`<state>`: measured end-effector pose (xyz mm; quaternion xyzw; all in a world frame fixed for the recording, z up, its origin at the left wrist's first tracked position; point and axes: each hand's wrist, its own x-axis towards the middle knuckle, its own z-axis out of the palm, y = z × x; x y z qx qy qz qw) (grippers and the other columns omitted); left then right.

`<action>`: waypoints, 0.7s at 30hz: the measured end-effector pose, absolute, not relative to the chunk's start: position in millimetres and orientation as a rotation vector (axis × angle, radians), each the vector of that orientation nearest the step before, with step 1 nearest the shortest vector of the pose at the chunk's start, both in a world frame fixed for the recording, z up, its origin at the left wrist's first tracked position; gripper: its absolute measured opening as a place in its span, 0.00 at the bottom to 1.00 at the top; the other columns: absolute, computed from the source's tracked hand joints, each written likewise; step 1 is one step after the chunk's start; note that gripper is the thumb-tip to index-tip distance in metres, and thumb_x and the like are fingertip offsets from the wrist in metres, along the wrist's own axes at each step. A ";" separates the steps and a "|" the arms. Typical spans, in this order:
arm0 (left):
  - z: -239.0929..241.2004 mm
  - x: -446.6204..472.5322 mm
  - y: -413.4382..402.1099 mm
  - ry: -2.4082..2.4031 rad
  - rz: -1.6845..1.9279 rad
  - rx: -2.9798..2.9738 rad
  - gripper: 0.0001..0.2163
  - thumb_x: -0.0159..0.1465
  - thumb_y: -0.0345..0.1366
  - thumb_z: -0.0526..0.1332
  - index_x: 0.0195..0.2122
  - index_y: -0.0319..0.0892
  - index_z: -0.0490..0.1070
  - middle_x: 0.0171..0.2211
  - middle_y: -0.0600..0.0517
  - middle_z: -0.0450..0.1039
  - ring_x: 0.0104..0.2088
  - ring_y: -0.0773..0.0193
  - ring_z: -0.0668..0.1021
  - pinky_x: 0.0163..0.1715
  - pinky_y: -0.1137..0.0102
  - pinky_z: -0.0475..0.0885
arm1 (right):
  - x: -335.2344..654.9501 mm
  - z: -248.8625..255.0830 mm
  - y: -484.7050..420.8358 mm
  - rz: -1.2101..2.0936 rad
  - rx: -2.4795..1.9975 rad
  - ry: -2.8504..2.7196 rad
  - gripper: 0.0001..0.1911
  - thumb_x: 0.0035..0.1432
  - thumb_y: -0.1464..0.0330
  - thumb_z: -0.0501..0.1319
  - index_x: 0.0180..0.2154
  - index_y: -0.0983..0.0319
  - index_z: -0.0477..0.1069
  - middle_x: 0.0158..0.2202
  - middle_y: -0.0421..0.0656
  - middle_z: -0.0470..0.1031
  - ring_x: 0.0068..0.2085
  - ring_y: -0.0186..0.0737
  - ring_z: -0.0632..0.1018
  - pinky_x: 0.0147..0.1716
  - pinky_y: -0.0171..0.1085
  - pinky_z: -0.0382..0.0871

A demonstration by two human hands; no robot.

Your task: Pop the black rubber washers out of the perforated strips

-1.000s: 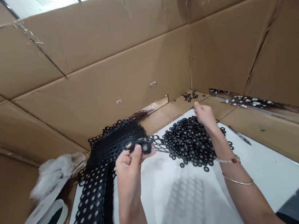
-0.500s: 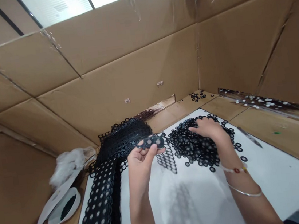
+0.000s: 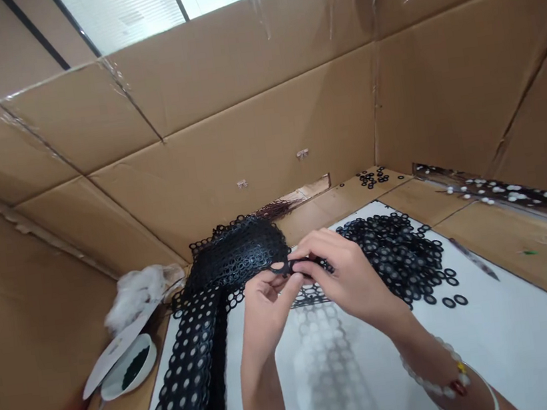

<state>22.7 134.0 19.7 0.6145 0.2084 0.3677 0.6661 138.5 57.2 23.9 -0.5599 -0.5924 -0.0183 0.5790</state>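
Right hand (image 3: 351, 277) has been brought from the heaped small black rings (image 3: 404, 255), beyond its right side, to left hand (image 3: 268, 306) | black openwork ring strip (image 3: 288, 268) pinched by both hands' fingertips, between them

So we're seeing black rings (image 3: 401, 255), a black strip (image 3: 180, 378) with rows of pale dots, white desk (image 3: 511, 328), brown cardboard walls (image 3: 263, 125).

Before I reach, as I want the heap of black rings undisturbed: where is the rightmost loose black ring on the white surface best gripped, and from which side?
Probably pinch the flat black ring by opposite edges, from above and its right: it lies flat on the white surface, with a similar ring and the heap of black rings to its left.
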 end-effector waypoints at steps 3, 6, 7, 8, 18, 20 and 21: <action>20.2 21.8 139.1 0.450 0.872 1.107 0.11 0.48 0.42 0.69 0.24 0.39 0.76 0.24 0.51 0.75 0.24 0.63 0.76 0.26 0.71 0.72 | 139.3 26.4 53.1 -0.099 -1.275 -1.453 0.09 0.58 0.78 0.53 0.28 0.63 0.66 0.33 0.45 0.70 0.36 0.40 0.69 0.35 0.39 0.65; 22.0 22.3 140.8 0.538 1.029 1.050 0.11 0.45 0.38 0.71 0.17 0.38 0.73 0.17 0.55 0.70 0.18 0.72 0.71 0.20 0.78 0.67 | 134.0 27.8 51.3 -0.159 -1.102 -1.586 0.10 0.58 0.80 0.52 0.28 0.62 0.64 0.36 0.46 0.70 0.38 0.41 0.68 0.37 0.41 0.65; 23.1 22.6 139.3 0.551 1.064 1.060 0.11 0.44 0.37 0.72 0.16 0.38 0.72 0.16 0.56 0.69 0.18 0.73 0.69 0.19 0.79 0.66 | 131.7 27.1 52.1 -0.151 -1.003 -1.581 0.10 0.58 0.80 0.53 0.28 0.62 0.63 0.35 0.45 0.70 0.38 0.40 0.69 0.37 0.41 0.65; 24.1 23.3 136.7 0.552 1.085 1.066 0.11 0.44 0.37 0.72 0.16 0.37 0.72 0.17 0.56 0.69 0.18 0.74 0.69 0.20 0.79 0.66 | 129.3 25.7 53.5 -0.122 -0.902 -1.539 0.10 0.58 0.80 0.53 0.28 0.61 0.63 0.34 0.43 0.70 0.37 0.39 0.70 0.37 0.41 0.65; 26.3 -0.3 164.6 0.692 1.537 0.765 0.09 0.53 0.35 0.66 0.24 0.39 0.66 0.19 0.58 0.68 0.20 0.71 0.72 0.24 0.76 0.71 | 122.3 41.5 18.9 -0.007 -0.483 -0.956 0.05 0.60 0.69 0.59 0.30 0.60 0.68 0.22 0.38 0.64 0.26 0.34 0.68 0.28 0.38 0.66; 29.0 -10.1 172.4 0.640 1.643 0.766 0.07 0.55 0.33 0.64 0.25 0.38 0.66 0.20 0.58 0.68 0.22 0.72 0.73 0.27 0.75 0.73 | 123.0 44.4 13.0 -0.004 -0.549 -0.985 0.03 0.58 0.74 0.59 0.32 0.61 0.69 0.23 0.39 0.66 0.26 0.35 0.68 0.28 0.38 0.65; 30.2 -12.0 173.1 0.602 1.637 0.776 0.07 0.55 0.32 0.64 0.25 0.38 0.67 0.20 0.58 0.68 0.21 0.73 0.72 0.28 0.74 0.73 | 122.1 43.1 15.8 0.012 -0.595 -1.015 0.06 0.57 0.76 0.58 0.34 0.60 0.69 0.25 0.40 0.67 0.28 0.36 0.69 0.28 0.38 0.66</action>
